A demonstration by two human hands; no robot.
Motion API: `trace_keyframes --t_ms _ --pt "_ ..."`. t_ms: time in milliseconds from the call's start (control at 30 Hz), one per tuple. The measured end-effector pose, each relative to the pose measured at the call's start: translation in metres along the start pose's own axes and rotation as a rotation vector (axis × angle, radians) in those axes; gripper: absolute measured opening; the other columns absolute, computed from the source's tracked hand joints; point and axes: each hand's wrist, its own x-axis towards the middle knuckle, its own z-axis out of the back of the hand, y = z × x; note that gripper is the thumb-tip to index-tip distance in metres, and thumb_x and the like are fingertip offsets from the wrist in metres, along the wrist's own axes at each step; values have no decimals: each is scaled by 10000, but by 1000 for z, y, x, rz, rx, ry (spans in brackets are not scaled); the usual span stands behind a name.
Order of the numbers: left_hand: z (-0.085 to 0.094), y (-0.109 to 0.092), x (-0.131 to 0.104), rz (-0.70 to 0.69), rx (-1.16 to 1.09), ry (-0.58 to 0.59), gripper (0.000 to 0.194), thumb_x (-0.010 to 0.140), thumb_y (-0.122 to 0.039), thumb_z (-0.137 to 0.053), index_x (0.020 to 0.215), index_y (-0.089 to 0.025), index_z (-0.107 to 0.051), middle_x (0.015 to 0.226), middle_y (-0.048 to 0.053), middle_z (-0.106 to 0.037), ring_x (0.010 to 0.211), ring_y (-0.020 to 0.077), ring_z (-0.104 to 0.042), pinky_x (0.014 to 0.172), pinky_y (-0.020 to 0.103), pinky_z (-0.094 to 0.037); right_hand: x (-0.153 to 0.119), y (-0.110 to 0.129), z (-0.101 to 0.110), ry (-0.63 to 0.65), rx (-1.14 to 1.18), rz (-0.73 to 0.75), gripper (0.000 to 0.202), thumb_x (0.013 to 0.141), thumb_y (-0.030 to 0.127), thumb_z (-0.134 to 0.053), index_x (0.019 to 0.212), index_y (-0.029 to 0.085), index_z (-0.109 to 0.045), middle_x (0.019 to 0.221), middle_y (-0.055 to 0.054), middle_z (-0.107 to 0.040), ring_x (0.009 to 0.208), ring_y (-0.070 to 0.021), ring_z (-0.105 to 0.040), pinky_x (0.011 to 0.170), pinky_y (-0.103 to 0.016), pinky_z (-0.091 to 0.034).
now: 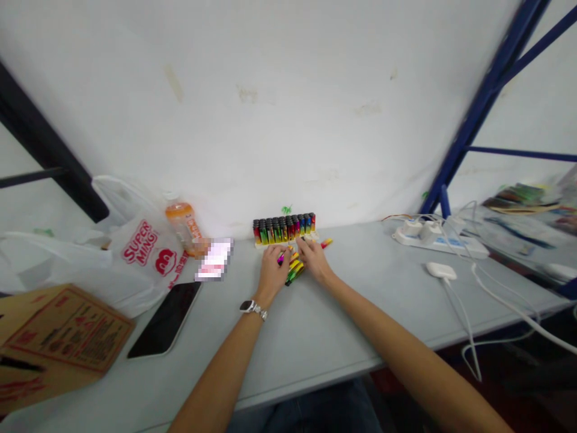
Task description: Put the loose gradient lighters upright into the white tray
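Rows of small colourful cylinders with black tops point(283, 228) stand upright in a pale holder point(264, 245) against the wall. Just in front of them, my left hand point(273, 269) has its fingers curled round a purple-and-orange piece point(281, 259). My right hand point(312, 257) is at the holder's front edge, thumb and fingers pinched together; whatever is between them is too small to name. Between the hands lie loose yellow, green and red cylinders point(295, 270). Another red-and-yellow one point(327, 243) pokes out beyond my right hand.
On the left are a cardboard box point(67, 343), a plastic bag point(135, 258), an orange drink bottle point(186, 225), a dark tablet point(166, 319) and a lit phone point(215, 260). A power strip point(451, 243) and white charger point(441, 270) with cables lie right.
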Motion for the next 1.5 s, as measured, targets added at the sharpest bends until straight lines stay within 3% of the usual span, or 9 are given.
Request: trace_keyframes --t_ms 100,267,367,500,767,867,1033,1167,1500 --pt "0 0 -3 17 -1 26 159 926 -241 -527 818 -198 -635 909 53 -627 928 205 -585 896 360 -483 -4 -6 -10 -78 -43 21 487 858 592 -509 585 189 -507 515 29 -445 526 -116 -405 513 -246 -313" --pt "-2 -1 -6 22 6 72 149 924 -235 -538 830 -188 -642 918 59 -625 932 200 -584 894 350 -480 -9 -8 -10 -197 -73 -2 424 822 494 -535 522 202 -468 467 31 -420 485 -110 -379 484 -258 -267" --pt "-3 0 -6 18 17 94 157 927 -226 -530 833 -184 -649 929 62 -626 938 201 -581 906 354 -472 -10 -7 -7 -151 44 -9 443 824 514 -510 506 217 -427 445 41 -373 459 -102 -343 465 -256 -259" --pt "-4 1 -6 26 4 88 159 922 -224 -539 836 -183 -666 940 63 -629 943 195 -583 914 352 -470 -10 -6 -2 -62 307 -215 529 882 594 -343 500 232 -394 386 68 -237 365 -90 -206 386 -250 -169" --pt "-5 2 -6 28 4 100 160 909 -221 -547 817 -191 -674 937 60 -637 947 196 -585 920 354 -474 -7 -4 0 -172 338 -330 476 914 454 -255 500 236 -345 370 54 -264 327 -86 -181 351 -237 -119" --pt "-5 3 -6 30 0 106 166 909 -224 -545 811 -191 -675 938 61 -637 948 197 -586 922 356 -475 -8 -1 1 -153 375 -344 504 920 493 -227 504 234 -345 374 52 -265 330 -86 -173 356 -234 -100" --pt "-5 3 -7 25 -12 101 174 912 -221 -536 812 -194 -676 945 59 -632 952 191 -585 930 351 -478 -13 6 6 -16 509 -386 577 902 631 -224 498 232 -330 377 69 -196 349 -77 -112 373 -234 -68" --pt "-4 2 -8 29 -15 104 179 916 -229 -536 816 -191 -679 954 64 -634 955 194 -583 926 354 -478 -13 6 7 -9 527 -400 618 869 714 -273 490 228 -323 378 75 -180 353 -68 -99 377 -232 -54" --pt "-5 4 -6 34 4 115 169 908 -224 -544 814 -191 -680 943 64 -641 958 200 -592 926 359 -483 -8 2 0 -168 336 -410 473 922 471 -269 516 238 -340 367 57 -263 321 -84 -167 341 -228 -99"
